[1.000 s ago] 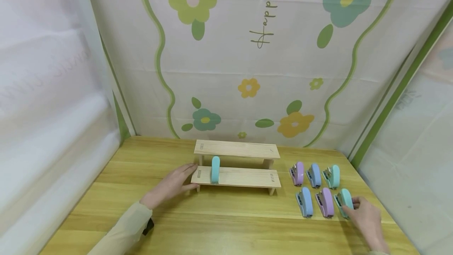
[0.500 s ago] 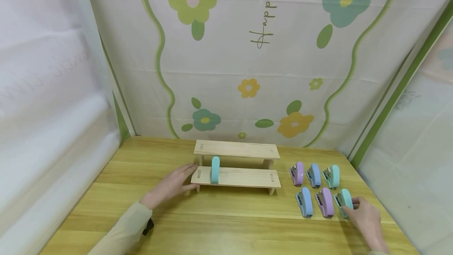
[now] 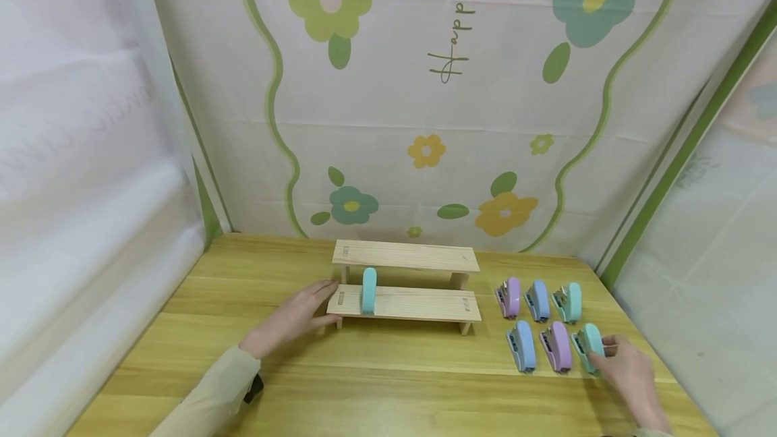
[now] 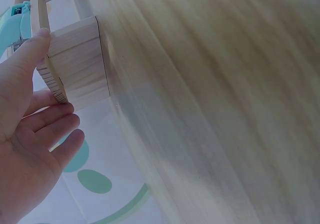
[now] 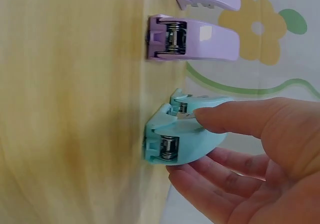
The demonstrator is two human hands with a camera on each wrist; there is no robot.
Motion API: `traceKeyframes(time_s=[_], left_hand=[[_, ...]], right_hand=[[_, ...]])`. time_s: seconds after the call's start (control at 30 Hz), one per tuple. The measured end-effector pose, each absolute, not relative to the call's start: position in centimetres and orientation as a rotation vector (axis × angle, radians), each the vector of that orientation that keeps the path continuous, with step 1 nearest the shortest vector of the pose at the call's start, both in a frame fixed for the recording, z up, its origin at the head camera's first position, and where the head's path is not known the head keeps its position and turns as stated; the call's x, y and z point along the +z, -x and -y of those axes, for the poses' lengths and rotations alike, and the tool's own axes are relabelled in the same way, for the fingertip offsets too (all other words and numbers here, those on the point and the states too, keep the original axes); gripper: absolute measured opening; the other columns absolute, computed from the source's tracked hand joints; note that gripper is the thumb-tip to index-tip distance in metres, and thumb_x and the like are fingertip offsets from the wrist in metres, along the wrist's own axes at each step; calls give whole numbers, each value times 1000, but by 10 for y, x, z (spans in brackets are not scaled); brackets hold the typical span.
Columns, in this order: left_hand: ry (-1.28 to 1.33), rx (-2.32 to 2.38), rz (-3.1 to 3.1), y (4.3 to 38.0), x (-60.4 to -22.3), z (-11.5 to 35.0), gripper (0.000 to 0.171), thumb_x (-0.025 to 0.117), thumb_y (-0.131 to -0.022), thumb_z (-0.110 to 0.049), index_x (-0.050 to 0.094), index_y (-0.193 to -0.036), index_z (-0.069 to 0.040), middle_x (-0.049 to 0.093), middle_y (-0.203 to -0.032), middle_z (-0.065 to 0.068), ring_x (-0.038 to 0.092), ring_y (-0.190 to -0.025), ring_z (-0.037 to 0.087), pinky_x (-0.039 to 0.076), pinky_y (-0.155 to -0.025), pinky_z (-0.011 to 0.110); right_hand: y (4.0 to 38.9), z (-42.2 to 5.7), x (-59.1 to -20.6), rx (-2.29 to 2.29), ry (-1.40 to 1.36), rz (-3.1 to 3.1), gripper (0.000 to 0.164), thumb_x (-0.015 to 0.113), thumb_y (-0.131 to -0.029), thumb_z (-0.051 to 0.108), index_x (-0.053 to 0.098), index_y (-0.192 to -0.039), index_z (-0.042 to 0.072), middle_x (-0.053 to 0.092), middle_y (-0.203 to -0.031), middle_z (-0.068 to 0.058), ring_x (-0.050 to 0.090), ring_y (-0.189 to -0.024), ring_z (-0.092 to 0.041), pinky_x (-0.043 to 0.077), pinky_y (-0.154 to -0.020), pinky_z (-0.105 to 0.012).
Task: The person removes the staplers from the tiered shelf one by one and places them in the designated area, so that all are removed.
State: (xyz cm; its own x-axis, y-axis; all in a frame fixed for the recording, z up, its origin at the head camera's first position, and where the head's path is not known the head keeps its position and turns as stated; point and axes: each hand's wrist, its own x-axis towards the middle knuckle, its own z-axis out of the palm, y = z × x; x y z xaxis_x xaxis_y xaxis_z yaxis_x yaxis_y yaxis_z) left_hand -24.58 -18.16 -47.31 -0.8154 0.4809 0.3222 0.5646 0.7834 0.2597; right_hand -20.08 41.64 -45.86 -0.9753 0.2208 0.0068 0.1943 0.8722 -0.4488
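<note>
A two-step wooden shelf (image 3: 413, 303) stands on the table, with a teal stapler (image 3: 369, 290) upright on its lower step. My left hand (image 3: 293, 319) grips the left end of that step, thumb at the front edge and fingers at the back edge, as the left wrist view shows of the board end (image 4: 54, 81). At the right, my right hand (image 3: 628, 368) pinches another teal stapler (image 3: 591, 346) between thumb and fingers. In the right wrist view this stapler (image 5: 185, 141) still stands on the table, with a second teal one behind it.
Left of the pinched stapler stand a purple stapler (image 3: 558, 347) and a blue stapler (image 3: 523, 346). Behind them is a row with purple (image 3: 510, 297), blue (image 3: 539, 300) and teal (image 3: 569, 302) staplers. Flower-printed cloth (image 3: 382, 106) hangs behind the table (image 3: 388, 390).
Both hands keep their places and holds. Beyond a very slight shift of the head view, I see no movement of the staplers or shelf.
</note>
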Motion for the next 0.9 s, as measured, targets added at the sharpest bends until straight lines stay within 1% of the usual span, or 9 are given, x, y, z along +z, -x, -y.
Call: traceKeyframes(time_s=[0.2,0.37,0.47,0.73,0.9], left_hand=[[820,-528,2743,246,-474,182,71,73,-90,-36,49,-141,7,53,-143,25,55,-130,40,50,-108,51],[822,-524,2728,246,-473,182,70,74,-89,-34,50,-140,7,54,-142,26,55,-129,40,51,-107,51],[827,-502,2718,245,-473,182,70,75,-88,-33,51,-139,8,55,-141,26,57,-128,40,52,-105,51],[824,-519,2731,244,-470,181,70,74,-89,-34,50,-140,7,54,-142,26,56,-129,40,51,-106,51],[819,-525,2749,244,-470,181,70,73,-89,-34,49,-141,7,53,-143,26,55,-130,41,50,-108,51]], right_hand=[[201,-417,-450,690,309,2993,58,68,-90,27,52,-119,-20,67,-106,-36,65,-94,-49,56,-76,-54],[200,-414,-442,616,265,2957,55,68,-90,26,54,-116,-20,67,-104,-36,65,-93,-49,54,-79,-58],[199,-412,-437,587,236,2923,52,68,-90,23,54,-115,-20,67,-103,-37,66,-91,-49,55,-78,-59],[198,-402,-422,598,231,2882,53,68,-92,24,53,-117,-20,65,-105,-37,66,-90,-47,57,-75,-55],[198,-392,-413,581,199,2868,51,67,-92,23,53,-118,-18,65,-106,-37,67,-91,-48,56,-76,-57]])
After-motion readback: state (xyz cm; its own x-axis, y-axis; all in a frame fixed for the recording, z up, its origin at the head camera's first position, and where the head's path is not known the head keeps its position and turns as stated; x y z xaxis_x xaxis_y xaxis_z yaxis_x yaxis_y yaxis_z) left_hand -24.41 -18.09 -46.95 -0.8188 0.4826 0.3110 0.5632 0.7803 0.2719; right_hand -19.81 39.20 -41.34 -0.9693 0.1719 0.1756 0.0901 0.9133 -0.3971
